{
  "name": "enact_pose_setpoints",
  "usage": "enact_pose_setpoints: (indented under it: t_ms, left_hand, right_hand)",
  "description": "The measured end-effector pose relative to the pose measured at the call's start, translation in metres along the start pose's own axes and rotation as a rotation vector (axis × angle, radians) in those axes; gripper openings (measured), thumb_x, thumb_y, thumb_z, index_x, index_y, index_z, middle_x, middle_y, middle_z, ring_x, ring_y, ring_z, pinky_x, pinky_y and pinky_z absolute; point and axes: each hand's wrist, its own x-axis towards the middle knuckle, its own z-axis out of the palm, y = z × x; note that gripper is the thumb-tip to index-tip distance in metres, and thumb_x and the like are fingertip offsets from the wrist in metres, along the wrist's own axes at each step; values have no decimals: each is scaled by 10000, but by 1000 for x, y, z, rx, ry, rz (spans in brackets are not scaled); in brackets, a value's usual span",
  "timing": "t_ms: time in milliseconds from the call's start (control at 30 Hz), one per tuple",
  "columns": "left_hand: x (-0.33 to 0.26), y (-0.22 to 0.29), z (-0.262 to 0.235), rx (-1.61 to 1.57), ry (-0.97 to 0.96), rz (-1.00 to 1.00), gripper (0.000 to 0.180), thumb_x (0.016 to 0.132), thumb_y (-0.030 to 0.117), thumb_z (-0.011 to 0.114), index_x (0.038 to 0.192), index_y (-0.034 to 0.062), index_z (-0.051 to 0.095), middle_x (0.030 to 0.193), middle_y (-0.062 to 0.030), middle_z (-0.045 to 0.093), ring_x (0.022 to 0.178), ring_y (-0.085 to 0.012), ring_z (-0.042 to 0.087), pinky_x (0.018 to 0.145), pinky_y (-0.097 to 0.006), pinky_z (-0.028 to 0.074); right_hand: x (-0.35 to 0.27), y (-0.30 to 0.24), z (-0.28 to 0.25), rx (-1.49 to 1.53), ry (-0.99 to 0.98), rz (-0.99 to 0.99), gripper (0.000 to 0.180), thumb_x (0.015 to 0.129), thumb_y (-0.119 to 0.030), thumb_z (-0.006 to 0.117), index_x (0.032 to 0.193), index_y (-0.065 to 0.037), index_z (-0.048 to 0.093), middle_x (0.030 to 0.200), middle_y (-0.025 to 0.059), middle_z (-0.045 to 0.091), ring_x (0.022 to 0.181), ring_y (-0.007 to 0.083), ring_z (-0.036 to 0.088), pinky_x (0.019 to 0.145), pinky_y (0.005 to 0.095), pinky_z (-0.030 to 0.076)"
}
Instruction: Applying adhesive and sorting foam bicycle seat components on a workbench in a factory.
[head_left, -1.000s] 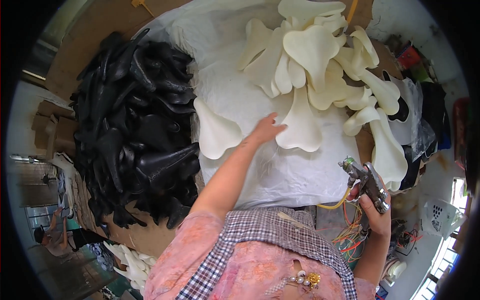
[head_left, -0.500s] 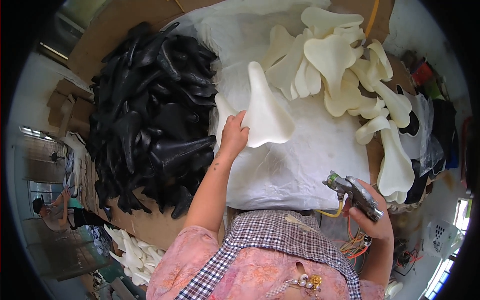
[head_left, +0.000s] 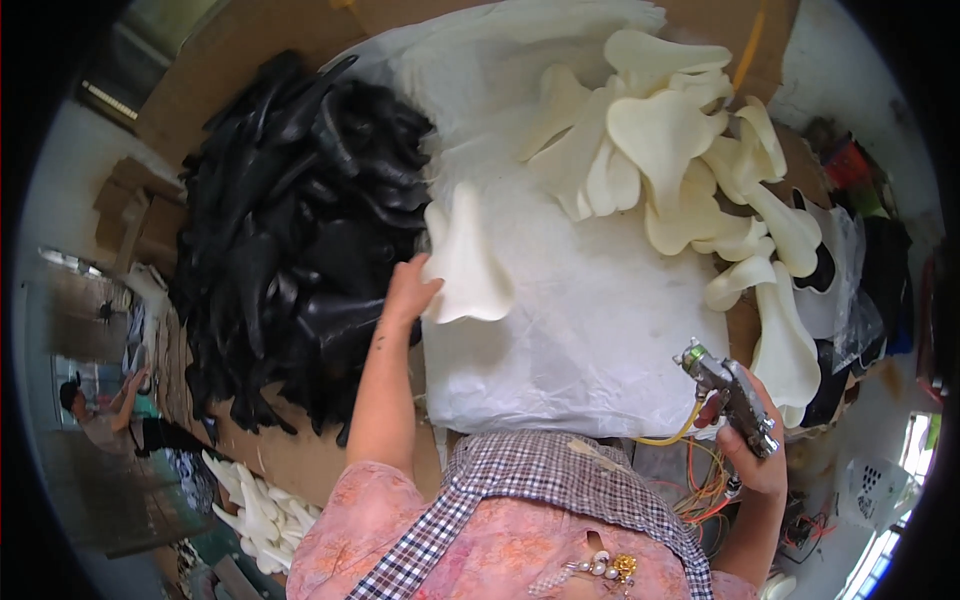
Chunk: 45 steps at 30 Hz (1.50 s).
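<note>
At the left side of the white-covered table, my left hand (head_left: 408, 292) is closed on the lower left edge of a white bicycle saddle pad (head_left: 470, 275). The pad's narrow nose points away from me and its wide end faces me. A second pale pad (head_left: 436, 222) partly shows behind it, along the heap of black saddle shells (head_left: 300, 230). At the right, near the table's front edge, my right hand (head_left: 752, 440) is wrapped around a worn metal spray gun (head_left: 735, 395). Its nozzle points up and left, and a yellow hose (head_left: 688, 425) runs from it.
Cream saddle pads (head_left: 665, 130) lie heaped at the back right, some hanging over the right edge. More white pads (head_left: 265, 515) sit at the lower left. Tangled air hoses (head_left: 712, 490) hang below the spray gun. Another person (head_left: 110, 420) stands far left.
My left hand has moved left and slightly nearer with the white pad, toward the black heap. My right hand with the spray gun has shifted slightly. The whole view has also shifted a little.
</note>
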Motion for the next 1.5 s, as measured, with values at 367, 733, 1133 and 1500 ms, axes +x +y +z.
enact_pose_setpoints:
  t_ms: [367,733,1133,1500]
  left_hand:
    - [171,274,124,-519,-20,275,545,730,152,668,1244,41,523,1026,-168,645,986,-322,601,903,-359,457]
    - [167,300,129,-711,79,190,457,744,49,558,1200,26,550,798,-150,653,716,-263,648,694,-359,517]
    - [75,122,-89,-536,214,92,342,739,71,538,1041,31,692,662,-36,626,451,-101,531,399,-253,434]
    - [192,136,45,-308,136,224,417,724,112,571,1133,68,639,1089,-175,632,1006,-284,615,852,-339,477]
  right_hand:
    - [-16,-11,-32,-32,334,-35,619,818,-190,673,1331,40,413,952,112,597,842,170,572,772,315,472]
    - [-27,-29,-29,-213,571,-144,650,818,-253,674,1322,55,402,874,110,600,740,165,580,694,307,509]
    - [1,26,-15,-117,205,-54,611,825,-147,654,1351,19,391,976,119,595,856,182,587,778,314,484]
    - [23,15,-29,-43,259,-75,614,840,-163,653,1358,28,382,997,122,585,848,179,574,783,326,482]
